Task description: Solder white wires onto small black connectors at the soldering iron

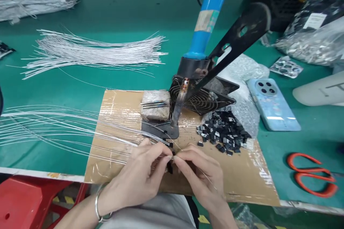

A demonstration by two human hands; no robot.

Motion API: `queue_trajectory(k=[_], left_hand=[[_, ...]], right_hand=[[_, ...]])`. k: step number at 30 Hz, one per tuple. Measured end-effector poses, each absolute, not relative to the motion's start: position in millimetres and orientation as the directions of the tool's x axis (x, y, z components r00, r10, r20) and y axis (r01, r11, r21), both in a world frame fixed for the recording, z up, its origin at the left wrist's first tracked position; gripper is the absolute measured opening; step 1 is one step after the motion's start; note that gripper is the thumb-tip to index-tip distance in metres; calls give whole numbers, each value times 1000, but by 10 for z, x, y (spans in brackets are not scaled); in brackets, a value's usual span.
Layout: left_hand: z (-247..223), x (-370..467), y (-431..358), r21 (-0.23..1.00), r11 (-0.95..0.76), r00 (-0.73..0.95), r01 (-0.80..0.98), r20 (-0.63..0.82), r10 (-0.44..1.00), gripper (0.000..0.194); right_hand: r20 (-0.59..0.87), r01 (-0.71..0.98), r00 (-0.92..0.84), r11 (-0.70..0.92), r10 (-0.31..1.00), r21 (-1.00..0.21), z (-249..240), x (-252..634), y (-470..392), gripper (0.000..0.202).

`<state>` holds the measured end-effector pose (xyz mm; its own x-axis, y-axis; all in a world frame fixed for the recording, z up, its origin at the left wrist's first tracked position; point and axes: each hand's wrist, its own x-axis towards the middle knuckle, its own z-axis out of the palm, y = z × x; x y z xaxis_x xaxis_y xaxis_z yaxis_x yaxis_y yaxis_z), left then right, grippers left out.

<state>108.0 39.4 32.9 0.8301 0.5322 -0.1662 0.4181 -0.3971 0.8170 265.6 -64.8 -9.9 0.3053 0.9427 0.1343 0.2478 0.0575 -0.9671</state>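
Observation:
My left hand (143, 173) is closed in a pinch over the cardboard sheet (242, 179), its fingertips almost meeting those of my right hand (202, 173). What the left fingertips grip is too small to make out. A thin bare strand of wire (206, 178) runs across my right hand, which is pinched on it. Long thin white wires (67, 128) pass leftward from beside my left hand. Some end in small black connectors (171, 145) just above the fingertips. Beyond the hands, a blue-handled soldering iron (211, 18) is clamped tip-down in a black stand.
A pile of small black connectors (225, 130) lies on the cardboard to the right. A fan (201, 100) and a pale block (154, 114) flank the iron. Farther out are a phone (276, 111), orange-handled scissors (311, 175) and a white wire bundle (99, 52).

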Motion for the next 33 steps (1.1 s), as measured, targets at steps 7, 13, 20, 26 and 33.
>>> queue_trajectory(k=[7,13,20,26,33], left_hand=[[244,1085,406,903,-98,737,419,-276,617,18],[295,1096,452,923,31,707,383,-315,634,19],[339,1122,464,926,99,688,365,-340,641,20],[306,1092,426,931,75,688,358,-317,652,19],[296,1089,409,923,-13,673,384,-270,689,16]], right_hand=[[-34,42,564,-69,825,-997,-108,2599,-680,22],[-93,-38,650,-90,754,-995,-44,2541,-669,24],[-127,-172,555,-36,822,-984,-37,2438,-617,15],[-194,-375,502,10,843,-927,-116,2391,-617,12],[-286,-511,438,-26,852,-859,-116,2391,-625,9]])
